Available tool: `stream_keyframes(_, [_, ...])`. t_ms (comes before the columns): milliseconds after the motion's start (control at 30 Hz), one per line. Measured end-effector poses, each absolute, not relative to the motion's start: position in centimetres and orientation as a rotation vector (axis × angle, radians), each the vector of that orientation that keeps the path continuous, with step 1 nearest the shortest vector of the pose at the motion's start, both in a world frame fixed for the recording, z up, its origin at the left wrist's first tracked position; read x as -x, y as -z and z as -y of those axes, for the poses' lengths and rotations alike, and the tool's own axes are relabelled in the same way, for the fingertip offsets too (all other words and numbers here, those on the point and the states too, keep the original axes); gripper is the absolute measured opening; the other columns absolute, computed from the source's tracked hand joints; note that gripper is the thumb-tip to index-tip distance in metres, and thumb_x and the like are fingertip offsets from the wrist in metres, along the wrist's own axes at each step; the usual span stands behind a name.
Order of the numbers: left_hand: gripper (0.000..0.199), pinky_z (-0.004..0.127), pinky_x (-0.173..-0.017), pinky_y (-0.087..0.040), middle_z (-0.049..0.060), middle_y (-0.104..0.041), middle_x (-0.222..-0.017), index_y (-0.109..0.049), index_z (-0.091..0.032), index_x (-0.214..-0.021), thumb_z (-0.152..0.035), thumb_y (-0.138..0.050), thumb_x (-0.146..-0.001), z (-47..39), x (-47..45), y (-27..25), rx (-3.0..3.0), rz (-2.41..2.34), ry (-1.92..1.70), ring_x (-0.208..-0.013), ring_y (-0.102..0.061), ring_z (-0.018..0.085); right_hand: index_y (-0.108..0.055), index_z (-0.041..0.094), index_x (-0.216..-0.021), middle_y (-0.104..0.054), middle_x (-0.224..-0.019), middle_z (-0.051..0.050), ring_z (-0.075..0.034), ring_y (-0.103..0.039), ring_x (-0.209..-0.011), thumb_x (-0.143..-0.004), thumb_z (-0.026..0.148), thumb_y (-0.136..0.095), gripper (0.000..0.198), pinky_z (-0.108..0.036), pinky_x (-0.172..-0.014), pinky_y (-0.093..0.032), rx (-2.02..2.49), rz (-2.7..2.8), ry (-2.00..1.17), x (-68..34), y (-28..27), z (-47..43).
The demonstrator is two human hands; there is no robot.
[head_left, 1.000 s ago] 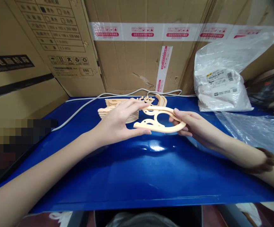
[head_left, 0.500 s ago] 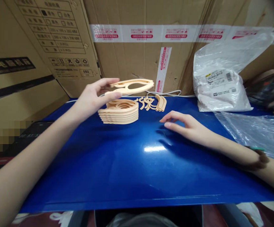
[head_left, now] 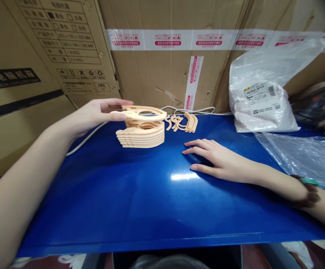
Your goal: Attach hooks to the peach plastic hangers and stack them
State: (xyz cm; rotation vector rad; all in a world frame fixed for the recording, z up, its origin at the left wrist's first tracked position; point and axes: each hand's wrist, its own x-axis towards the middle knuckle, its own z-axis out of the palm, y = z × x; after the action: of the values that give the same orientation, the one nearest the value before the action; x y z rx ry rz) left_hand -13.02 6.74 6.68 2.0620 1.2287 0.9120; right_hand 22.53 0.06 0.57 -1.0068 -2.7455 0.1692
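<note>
My left hand (head_left: 97,114) pinches a beige plastic folding hanger (head_left: 148,115) by its left end, thumb below and fingers above. This hanger is held just over a neat stack of similar folded hangers (head_left: 140,138); whether it touches the top one I cannot tell. My right hand (head_left: 218,158) rests low over the blue table with its fingers spread and nothing in them. Behind the stack, to its right, lie several loose hook-shaped pieces (head_left: 175,121) and a few curved hanger arms (head_left: 190,122).
Cardboard boxes (head_left: 162,74) wall off the back and left of the blue table (head_left: 151,201). A white plastic bag (head_left: 263,101) stands at the back right, with a clear plastic sheet (head_left: 302,157) before it. A white cable (head_left: 86,140) runs along the back and left.
My left hand has brought the hanger down and leftward, over the stack. My right hand has moved slightly nearer to me, and its fingers have spread flatter.
</note>
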Motion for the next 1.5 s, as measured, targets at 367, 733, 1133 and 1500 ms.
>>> stream_keyframes(367, [0.062, 0.033, -0.100, -0.046, -0.001, -0.068, -0.120, -0.061, -0.031, -0.124, -0.048, -0.077, -0.067, -6.7, 12.9, -6.7, -2.001, -1.352, -0.797, -0.115, -0.059, 0.029, -0.055, 0.023, -0.128, -0.050, -0.138, -0.012, -0.027, -0.049, -0.122, -0.094, 0.050, -0.044, 0.045, -0.047, -0.100, -0.038, 1.013, 2.741, -0.155, -22.5, -0.5, 0.0])
stream_keyframes(733, [0.065, 0.035, -0.105, -0.043, 0.000, -0.062, -0.130, -0.056, -0.032, -0.129, -0.047, -0.075, -0.069, -7.2, 13.6, -6.5, -2.086, -1.397, -0.663, -0.121, -0.056, 0.028, -0.054, 0.023, -0.129, -0.050, -0.138, -0.011, -0.026, -0.049, -0.122, -0.094, 0.050, -0.043, 0.045, -0.046, -0.100, -0.039, 1.013, 2.748, -0.137, -22.5, -0.4, -0.1])
stream_keyframes(1133, [0.067, 0.032, -0.108, -0.040, -0.003, -0.057, -0.136, -0.053, -0.037, -0.133, -0.052, -0.071, -0.070, -7.3, 13.8, -6.6, -2.222, -1.487, -0.490, -0.126, -0.052, 0.026, -0.054, 0.023, -0.129, -0.050, -0.138, -0.011, -0.026, -0.050, -0.121, -0.095, 0.050, -0.042, 0.045, -0.046, -0.100, -0.038, 1.025, 2.761, -0.127, -22.4, -0.6, 0.1])
stream_keyframes(1500, [0.066, 0.028, -0.106, -0.041, -0.007, -0.056, -0.136, -0.054, -0.038, -0.130, -0.056, -0.071, -0.068, -7.1, 13.8, -6.8, -2.214, -1.528, -0.414, -0.126, -0.051, 0.025, -0.054, 0.022, -0.130, -0.050, -0.138, -0.012, -0.026, -0.050, -0.121, -0.095, 0.050, -0.043, 0.046, -0.046, -0.100, -0.039, 1.021, 2.756, -0.126, -22.4, -0.7, 0.2])
